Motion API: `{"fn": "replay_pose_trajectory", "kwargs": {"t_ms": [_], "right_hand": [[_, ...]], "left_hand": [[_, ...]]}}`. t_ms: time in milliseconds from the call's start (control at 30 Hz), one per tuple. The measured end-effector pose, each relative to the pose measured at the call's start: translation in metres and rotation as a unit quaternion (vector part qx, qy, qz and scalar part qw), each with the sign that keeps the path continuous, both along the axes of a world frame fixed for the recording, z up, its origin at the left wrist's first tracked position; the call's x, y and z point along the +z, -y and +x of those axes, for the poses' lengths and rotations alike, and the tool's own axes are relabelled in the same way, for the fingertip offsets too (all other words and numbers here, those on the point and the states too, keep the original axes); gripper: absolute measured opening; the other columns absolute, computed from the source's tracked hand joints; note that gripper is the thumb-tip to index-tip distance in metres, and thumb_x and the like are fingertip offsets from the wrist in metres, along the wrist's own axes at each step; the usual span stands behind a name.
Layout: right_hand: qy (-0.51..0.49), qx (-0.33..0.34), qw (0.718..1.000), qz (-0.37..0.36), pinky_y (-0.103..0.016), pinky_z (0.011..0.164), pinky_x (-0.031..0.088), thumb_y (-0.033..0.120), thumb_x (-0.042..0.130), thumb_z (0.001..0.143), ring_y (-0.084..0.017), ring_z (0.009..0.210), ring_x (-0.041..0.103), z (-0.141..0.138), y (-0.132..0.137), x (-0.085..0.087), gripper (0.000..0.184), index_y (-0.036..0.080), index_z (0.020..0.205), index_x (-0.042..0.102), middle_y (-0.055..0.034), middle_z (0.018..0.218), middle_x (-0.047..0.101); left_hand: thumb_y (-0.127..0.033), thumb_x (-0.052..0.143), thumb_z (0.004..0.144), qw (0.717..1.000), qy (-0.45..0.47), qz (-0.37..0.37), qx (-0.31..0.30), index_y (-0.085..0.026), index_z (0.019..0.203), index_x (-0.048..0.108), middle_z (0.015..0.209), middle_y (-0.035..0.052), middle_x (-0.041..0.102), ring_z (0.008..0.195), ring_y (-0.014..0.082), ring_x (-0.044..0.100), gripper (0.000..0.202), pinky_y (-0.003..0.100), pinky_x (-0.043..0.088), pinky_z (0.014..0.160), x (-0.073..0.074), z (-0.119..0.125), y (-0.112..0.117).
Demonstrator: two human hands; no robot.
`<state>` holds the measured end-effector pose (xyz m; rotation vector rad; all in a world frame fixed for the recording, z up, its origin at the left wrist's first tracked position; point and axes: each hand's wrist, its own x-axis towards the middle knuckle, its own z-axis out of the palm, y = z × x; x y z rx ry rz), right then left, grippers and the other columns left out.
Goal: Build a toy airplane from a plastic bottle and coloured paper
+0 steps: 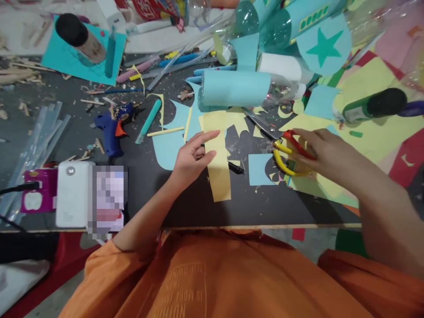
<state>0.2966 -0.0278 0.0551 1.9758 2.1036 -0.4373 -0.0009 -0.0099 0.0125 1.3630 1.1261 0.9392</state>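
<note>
My left hand (pixel 194 154) is over the left edge of a yellow paper strip (pixel 220 172), its index finger and thumb stretched apart across the paper and its other fingers curled. Whether it presses on the strip I cannot tell. At the right, my right hand (pixel 326 152) grips the scissors (pixel 288 148) by their red and yellow handles, with the blades pointing up and left. Below the blades lies a blue paper piece (pixel 260 169) with a curved cut. Beyond the strip rests a bottle wrapped in light blue paper (pixel 236 88).
A blue glue gun (pixel 112 130) and a teal marker (pixel 148 121) lie on the left. Nearer the front edge are a white power bank (pixel 74 194) and a phone (pixel 111 194). Yellow paper sheets (pixel 327 181) spread under my right arm. Several bottles stand at the back.
</note>
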Motion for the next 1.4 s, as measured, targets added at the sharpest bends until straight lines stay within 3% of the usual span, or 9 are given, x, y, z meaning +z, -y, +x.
{"fn": "replay_pose_trajectory", "kwargs": {"t_ms": [133,233,467,567,700,800,900,1200,1400], "right_hand": [[0.065,0.034,0.997,-0.027,-0.033,0.061,0.042,0.026,0.054,0.078,-0.029,0.081,0.058,-0.013,-0.005,-0.003,0.067,0.021,0.142,0.033,-0.0189,0.109,0.056],[0.083,0.033,0.996,-0.003,-0.030,0.055,0.035,0.027,0.049,0.079,-0.027,0.075,0.057,-0.027,-0.009,-0.006,0.057,0.021,0.135,0.042,-0.0174,0.101,0.058],[-0.112,0.003,0.994,0.016,-0.032,0.065,0.041,0.039,0.051,0.081,-0.022,0.074,0.055,-0.008,-0.008,0.001,0.030,0.023,0.106,0.055,-0.0133,0.094,0.061],[-0.166,0.031,0.985,-0.020,-0.032,0.063,0.042,0.060,0.043,0.083,-0.020,0.070,0.051,0.001,-0.004,0.012,0.040,0.026,0.102,0.054,-0.0109,0.089,0.057],[-0.135,0.052,0.988,-0.047,-0.035,0.060,0.042,0.084,0.029,0.071,-0.021,0.068,0.049,0.001,0.001,0.019,0.067,0.026,0.096,0.051,-0.0094,0.083,0.052],[-0.126,0.073,0.987,-0.061,-0.036,0.063,0.043,0.081,0.034,0.072,-0.024,0.076,0.055,-0.003,0.002,0.017,0.065,0.028,0.105,0.052,-0.0106,0.093,0.057],[-0.134,0.097,0.983,-0.076,-0.034,0.062,0.043,0.075,0.042,0.075,-0.024,0.076,0.058,-0.009,0.003,0.013,0.058,0.028,0.108,0.053,-0.0102,0.094,0.060],[-0.130,0.152,0.976,-0.086,-0.029,0.055,0.041,0.074,0.039,0.078,-0.023,0.068,0.060,-0.021,-0.001,0.017,0.061,0.026,0.112,0.056,-0.0088,0.087,0.063],[-0.119,0.138,0.978,-0.106,-0.027,0.056,0.040,0.054,0.055,0.079,-0.022,0.070,0.060,-0.023,-0.003,0.018,0.043,0.027,0.113,0.057,-0.0055,0.089,0.063]], "left_hand": [[-0.016,0.059,0.071,1.000,-0.007,0.009,0.007,-0.024,0.106,0.066,0.091,0.0021,0.062,0.047,0.0026,0.022,0.036,0.019,0.025,0.043,-0.003,0.000,-0.001],[-0.016,0.057,0.071,1.000,-0.015,0.015,0.002,-0.022,0.105,0.066,0.085,0.0016,0.061,0.048,0.0035,0.024,0.035,0.019,0.026,0.044,-0.006,0.000,-0.001],[-0.015,0.055,0.073,1.000,-0.008,0.004,-0.021,-0.024,0.108,0.065,0.105,0.0031,0.065,0.046,0.0019,0.022,0.037,0.018,0.025,0.041,-0.003,-0.002,0.001],[-0.017,0.058,0.072,1.000,-0.003,0.005,-0.015,-0.024,0.106,0.065,0.111,0.0042,0.065,0.046,0.0014,0.024,0.035,0.018,0.026,0.040,0.000,-0.001,0.002],[-0.012,0.055,0.072,0.998,-0.020,0.046,-0.025,-0.025,0.107,0.064,0.116,0.0030,0.065,0.046,0.0021,0.025,0.038,0.018,0.031,0.043,0.000,-0.002,0.002],[-0.015,0.056,0.075,0.996,-0.034,0.067,-0.044,-0.025,0.110,0.063,0.118,0.0035,0.064,0.056,0.0052,0.043,0.037,0.019,0.037,0.049,0.000,-0.003,0.002],[-0.022,0.057,0.079,0.994,-0.043,0.078,-0.064,-0.025,0.114,0.061,0.120,0.0055,0.063,0.081,0.0122,0.058,0.036,0.020,0.041,0.054,0.001,-0.003,0.003],[-0.016,0.057,0.082,0.982,-0.047,0.153,-0.099,-0.023,0.122,0.057,0.118,0.0076,0.063,0.089,0.0135,0.060,0.040,0.022,0.043,0.060,-0.006,-0.004,0.004],[-0.016,0.057,0.083,0.980,-0.051,0.164,-0.100,-0.023,0.122,0.057,0.119,0.0079,0.063,0.093,0.0146,0.060,0.040,0.022,0.044,0.062,-0.007,-0.003,0.005]]}}
